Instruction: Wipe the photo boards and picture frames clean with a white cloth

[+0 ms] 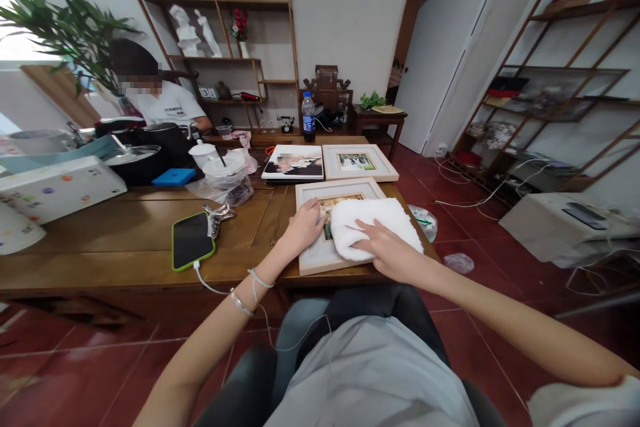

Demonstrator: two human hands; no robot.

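A picture frame (307, 259) with a pale wooden edge and a light mat lies on the near right part of the wooden table. My left hand (306, 223) rests on its left side, fingers stretched forward over the mat and the picture. Over the frame's right half lies a folded white towel (385, 217). My right hand (393, 253) presses on this towel, its fingertips dug into a fold. Most of the picture under the towel is hidden. Behind it are a second framed photo (356, 161) and a stack with a photo print on top (293, 163).
A phone in a green case (193, 241), on a charging cable, lies left on the table (250, 263). Beyond it are a bagged cup (225, 170), a blue box (173, 177) and a white box (65, 187). A bottle (308, 117) stands behind the photos. A person (165, 100) sits across the table.
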